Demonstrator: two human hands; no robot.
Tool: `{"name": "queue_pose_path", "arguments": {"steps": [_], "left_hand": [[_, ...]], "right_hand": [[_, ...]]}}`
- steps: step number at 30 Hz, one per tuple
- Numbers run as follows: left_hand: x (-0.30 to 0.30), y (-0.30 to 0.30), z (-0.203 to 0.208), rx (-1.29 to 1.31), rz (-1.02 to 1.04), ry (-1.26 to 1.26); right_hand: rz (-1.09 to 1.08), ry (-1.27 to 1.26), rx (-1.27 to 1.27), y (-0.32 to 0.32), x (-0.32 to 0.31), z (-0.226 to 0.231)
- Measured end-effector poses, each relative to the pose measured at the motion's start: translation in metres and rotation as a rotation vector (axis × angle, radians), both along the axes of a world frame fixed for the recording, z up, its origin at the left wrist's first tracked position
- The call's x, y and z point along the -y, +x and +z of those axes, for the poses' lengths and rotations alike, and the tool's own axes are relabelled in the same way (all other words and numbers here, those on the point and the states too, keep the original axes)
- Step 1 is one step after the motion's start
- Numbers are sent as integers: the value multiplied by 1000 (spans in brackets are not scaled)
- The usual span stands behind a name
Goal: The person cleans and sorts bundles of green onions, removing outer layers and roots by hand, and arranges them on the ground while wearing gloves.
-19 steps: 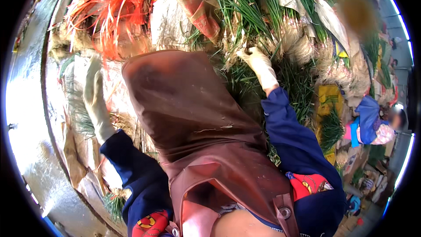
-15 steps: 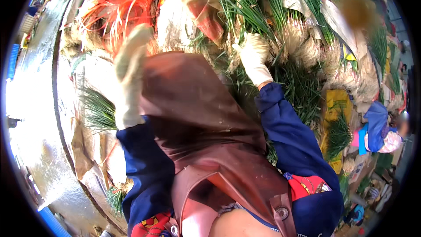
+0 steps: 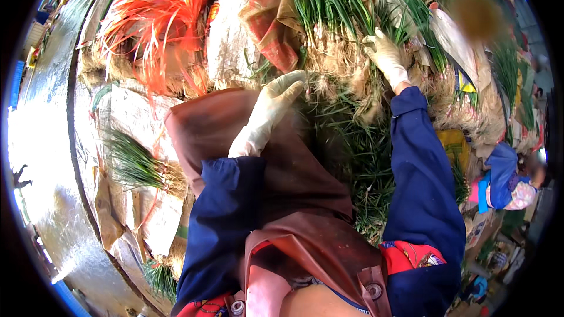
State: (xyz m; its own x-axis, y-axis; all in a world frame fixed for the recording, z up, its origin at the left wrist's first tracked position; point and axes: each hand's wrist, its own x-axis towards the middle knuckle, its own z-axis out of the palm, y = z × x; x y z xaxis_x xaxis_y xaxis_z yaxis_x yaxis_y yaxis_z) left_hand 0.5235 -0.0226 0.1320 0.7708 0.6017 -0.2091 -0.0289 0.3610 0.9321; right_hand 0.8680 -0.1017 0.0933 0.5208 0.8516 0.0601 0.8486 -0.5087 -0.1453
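My left hand (image 3: 267, 111), in a pale glove, hovers above the brown apron (image 3: 241, 132) over my lap. Its fingers are stretched out and hold nothing. My right hand (image 3: 388, 58), gloved alike, reaches to the right side of a loose heap of spring onions (image 3: 338, 41) with long pale roots. The fingers of that hand look apart, close to the onion stalks; whether they touch any is hard to see. Cut green leaves (image 3: 358, 152) lie on the ground below the heap, beside the apron.
Orange-red plastic strips (image 3: 167, 17) spread out at the far left. A tied-looking bunch of spring onions (image 3: 135, 161) lies on sacking to my left. More onions (image 3: 432, 35) and a yellow sack (image 3: 453, 142) are on the right, where another person (image 3: 502, 179) is farther off.
My left hand has swung right, from near the orange-red strips to over my lap's middle. My right hand has moved right across the onion heap, uncovering the roots there.
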Motion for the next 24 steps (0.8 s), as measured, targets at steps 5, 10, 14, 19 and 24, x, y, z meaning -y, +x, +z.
{"name": "queue_pose_path", "arguments": {"steps": [5,10,14,19,24], "left_hand": [[8,26,-25,58,-119,-135],[6,24,-50,6,-81,-141],[10,25,-50,-33,-55,-160],[22,26,-64,12,-100,-223],[40,34,-60,151,-207,-712]], "right_hand": [[44,107,4,-18,-3,8],[-102,328,-32,-69,-25,29],[-285,-489,213,-93,-33,9],[-94,96,-152,-104,-2,6],[-180,350,-1529,-158,22,-7]]}}
